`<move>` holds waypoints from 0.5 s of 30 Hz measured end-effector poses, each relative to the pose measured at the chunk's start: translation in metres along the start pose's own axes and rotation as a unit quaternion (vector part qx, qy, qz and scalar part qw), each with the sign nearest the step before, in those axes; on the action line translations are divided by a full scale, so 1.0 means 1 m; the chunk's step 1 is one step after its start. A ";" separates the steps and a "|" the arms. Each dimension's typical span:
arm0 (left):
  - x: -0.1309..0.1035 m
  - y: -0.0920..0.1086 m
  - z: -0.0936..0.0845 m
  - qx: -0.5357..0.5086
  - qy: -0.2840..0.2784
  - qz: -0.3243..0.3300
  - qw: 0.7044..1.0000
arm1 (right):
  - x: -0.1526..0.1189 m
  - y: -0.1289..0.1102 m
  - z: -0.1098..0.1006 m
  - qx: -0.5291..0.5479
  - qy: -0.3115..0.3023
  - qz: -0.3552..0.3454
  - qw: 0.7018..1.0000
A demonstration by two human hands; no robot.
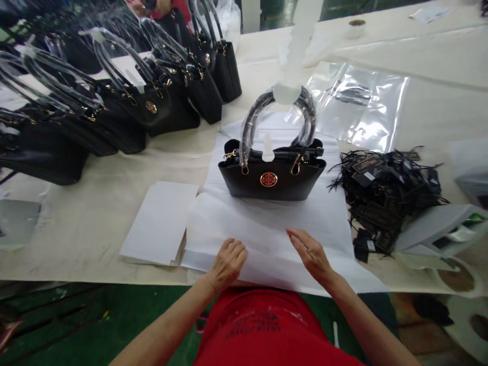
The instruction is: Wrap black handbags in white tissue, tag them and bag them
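A black handbag (pixel 244 184) with a round red and gold emblem stands upright on white paper sheets (pixel 263 223). Clear wrap covers its raised handles, and white foam pieces sit at the handle top and the bag's opening. My left hand (pixel 229 262) rests near the front edge of the paper, below the bag, its fingers curled; what they hold, if anything, is hidden. My right hand (pixel 310 254) is over the paper's right part, fingers stretched out, holding nothing. Neither hand touches the bag.
Several black handbags (pixel 171 109) stand at the left and back left. A stack of white sheets (pixel 160 223) lies left of the paper. On the right are clear plastic bags (pixel 377 109), a pile of black tags (pixel 385 193) and a tape roll (pixel 457 277). A person's hand shows at the back.
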State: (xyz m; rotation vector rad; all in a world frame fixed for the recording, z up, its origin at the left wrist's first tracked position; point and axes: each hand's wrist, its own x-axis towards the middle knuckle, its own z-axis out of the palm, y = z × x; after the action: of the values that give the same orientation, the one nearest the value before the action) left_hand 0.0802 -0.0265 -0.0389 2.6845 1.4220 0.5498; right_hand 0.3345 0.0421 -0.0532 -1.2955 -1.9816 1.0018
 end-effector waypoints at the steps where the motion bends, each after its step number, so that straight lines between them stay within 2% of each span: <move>1: 0.004 0.000 -0.004 0.004 0.015 -0.007 1.000 | -0.002 -0.007 -0.002 -0.022 -0.002 -0.027 0.999; 4: 0.015 -0.002 -0.014 0.001 0.042 -0.008 0.999 | -0.010 -0.026 0.004 -0.092 -0.058 -0.131 0.985; 6: 0.023 -0.004 -0.020 -0.001 0.057 -0.016 0.998 | -0.015 -0.034 0.012 -0.145 -0.082 -0.170 0.971; 9: 0.038 -0.010 -0.033 0.021 0.084 -0.029 0.996 | -0.014 -0.039 0.015 -0.224 -0.036 -0.195 0.954; 12: 0.062 -0.021 -0.052 0.062 0.108 -0.019 0.992 | 0.007 -0.047 -0.003 -0.271 0.014 -0.223 0.936; 15: 0.097 -0.040 -0.072 0.113 0.131 -0.010 0.985 | 0.046 -0.065 -0.036 -0.318 0.023 -0.214 0.924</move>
State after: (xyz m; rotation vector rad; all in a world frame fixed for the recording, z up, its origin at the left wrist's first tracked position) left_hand 0.0740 0.0669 0.0472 2.8526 1.6652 0.8119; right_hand 0.3120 0.0784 0.0234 -1.0791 -2.5080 0.1090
